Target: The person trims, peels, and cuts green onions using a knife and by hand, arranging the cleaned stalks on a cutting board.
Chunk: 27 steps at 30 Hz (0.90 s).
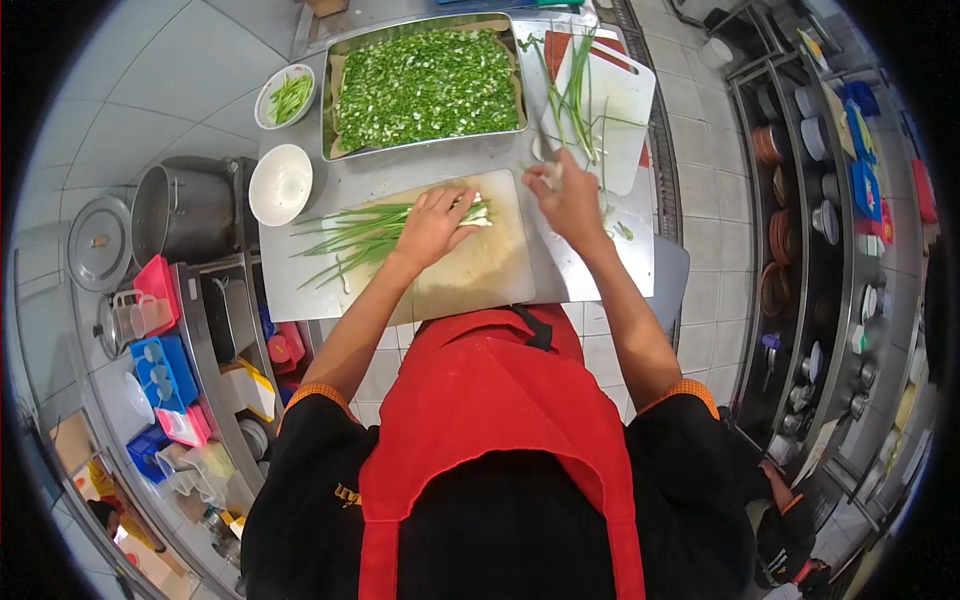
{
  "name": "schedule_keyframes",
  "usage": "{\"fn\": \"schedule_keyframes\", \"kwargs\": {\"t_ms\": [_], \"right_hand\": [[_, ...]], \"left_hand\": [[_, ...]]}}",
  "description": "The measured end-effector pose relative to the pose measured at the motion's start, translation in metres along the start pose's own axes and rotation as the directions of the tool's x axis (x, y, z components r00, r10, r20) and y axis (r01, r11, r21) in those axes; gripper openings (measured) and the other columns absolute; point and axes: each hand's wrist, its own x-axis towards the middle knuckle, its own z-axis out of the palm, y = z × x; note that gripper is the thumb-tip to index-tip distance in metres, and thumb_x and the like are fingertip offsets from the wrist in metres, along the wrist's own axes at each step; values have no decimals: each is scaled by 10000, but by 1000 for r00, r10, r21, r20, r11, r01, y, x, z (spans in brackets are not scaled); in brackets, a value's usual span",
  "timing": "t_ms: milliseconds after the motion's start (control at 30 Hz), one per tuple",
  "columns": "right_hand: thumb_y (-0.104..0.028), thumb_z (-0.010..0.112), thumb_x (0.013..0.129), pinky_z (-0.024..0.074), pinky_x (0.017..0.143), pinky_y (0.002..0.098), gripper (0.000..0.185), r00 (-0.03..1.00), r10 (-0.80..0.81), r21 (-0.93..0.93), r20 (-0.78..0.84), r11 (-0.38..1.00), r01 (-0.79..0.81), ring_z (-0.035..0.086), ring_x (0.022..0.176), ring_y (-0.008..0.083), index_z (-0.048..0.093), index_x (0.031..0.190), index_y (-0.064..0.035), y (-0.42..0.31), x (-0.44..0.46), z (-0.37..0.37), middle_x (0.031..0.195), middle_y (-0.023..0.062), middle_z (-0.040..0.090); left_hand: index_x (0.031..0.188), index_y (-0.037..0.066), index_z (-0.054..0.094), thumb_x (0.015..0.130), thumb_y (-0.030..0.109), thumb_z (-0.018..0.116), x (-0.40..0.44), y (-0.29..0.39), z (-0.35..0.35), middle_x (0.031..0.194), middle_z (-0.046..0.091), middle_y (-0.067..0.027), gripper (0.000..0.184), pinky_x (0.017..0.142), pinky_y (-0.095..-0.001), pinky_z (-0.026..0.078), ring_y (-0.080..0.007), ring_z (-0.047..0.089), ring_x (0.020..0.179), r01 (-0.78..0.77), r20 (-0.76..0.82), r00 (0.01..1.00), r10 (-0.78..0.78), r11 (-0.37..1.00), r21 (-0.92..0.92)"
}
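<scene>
A bunch of green onions (370, 235) lies across the white cutting board (490, 275). My left hand (435, 222) rests on the bunch near its white ends, fingers bent over it and pressing it down. My right hand (570, 200) is to the right of the board, above the steel table, closed and slightly blurred. A grey blade, apparently a knife (546, 142), sticks out beyond its fingers; the handle is hidden. Pale scraps show by the fingertips. More green onions (575, 95) lie on a second white cutting board (625, 125) just beyond this hand.
A large metal tray (424, 146) of chopped green onions stands at the back. To its left are a bowl of cut greens (290, 97) and a white bowl (281, 185). A big pot (190, 215) stands further left. Shelves of dishes (800, 220) line the right side.
</scene>
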Motion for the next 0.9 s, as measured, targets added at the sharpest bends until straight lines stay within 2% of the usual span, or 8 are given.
{"fn": "schedule_keyframes", "kwargs": {"t_ms": [100, 133, 200, 233, 333, 433, 567, 900], "right_hand": [[-123, 715, 816, 504, 546, 334, 254, 977, -29, 129, -210, 990, 57, 649, 606, 209, 494, 852, -3, -60, 10, -23, 864, 165, 704], [-111, 710, 829, 462, 467, 293, 257, 980, 124, 456, -154, 889, -40, 587, 534, 150, 463, 814, -41, -78, 12, -31, 883, 171, 703], [-39, 678, 847, 341, 306, 202, 327, 965, 249, 817, -77, 570, -82, 478, 383, 57, 376, 730, -85, -96, 17, -26, 876, 183, 698], [-39, 678, 847, 341, 306, 202, 327, 967, 244, 817, -69, 571, -86, 478, 383, 57, 376, 730, -85, -98, 19, -19, 876, 183, 698], [-61, 705, 837, 338, 302, 232, 322, 941, 336, 931, -43, 355, -84, 453, 366, 77, 388, 790, -81, -90, 18, 5, 877, 191, 684], [-79, 729, 820, 333, 296, 244, 335, 920, 390, 911, 31, 368, -187, 450, 362, 88, 395, 824, -73, -60, 1, 37, 897, 184, 674], [-107, 745, 809, 336, 291, 253, 369, 847, 526, 827, 80, 439, -351, 451, 365, 98, 385, 878, -70, -17, -41, 57, 929, 160, 653], [-144, 670, 875, 304, 288, 249, 282, 757, 653, 696, -19, 552, -459, 407, 339, 84, 397, 868, -75, 20, -87, 1, 796, 87, 612]], "left_hand": [[1326, 23, 455, 896, 330, 608, 14, 29, -37, 1311, 495, -154, 550, 974, -425, 376, -282, 472, 1198, 88, -334, 930, -154, 975, -204], [1326, 23, 455, 896, 330, 608, 23, 41, -49, 1311, 495, -154, 550, 974, -425, 376, -282, 472, 1198, 97, -331, 929, -162, 974, -204], [1327, 9, 438, 954, 343, 543, 38, 61, -73, 1229, 563, -143, 512, 974, -396, 380, -228, 509, 1160, -131, -328, 908, -261, 565, -815], [1327, 9, 438, 954, 343, 543, 41, 60, -85, 1229, 563, -143, 512, 974, -396, 380, -228, 509, 1160, -129, -331, 904, -270, 566, -814], [1294, 33, 493, 1019, 286, 422, 46, 43, -107, 801, 552, -13, 380, 785, -288, 466, -118, 540, 786, 183, 169, 980, -105, 145, -972], [1204, 55, 592, 1016, 266, 429, 28, 10, -118, 711, 511, 6, 325, 663, -292, 479, -105, 524, 676, 468, 429, 883, -191, 416, -780], [999, 42, 692, 922, 170, 579, -4, -25, -60, 741, 622, -106, 187, 591, -334, 460, -237, 562, 609, 42, -89, 991, -95, 881, -471], [885, 63, 711, 739, 165, 749, -3, -12, -68, 853, 640, -99, 182, 765, -353, 455, -291, 569, 803, 97, -150, 982, -114, 988, -118]]}}
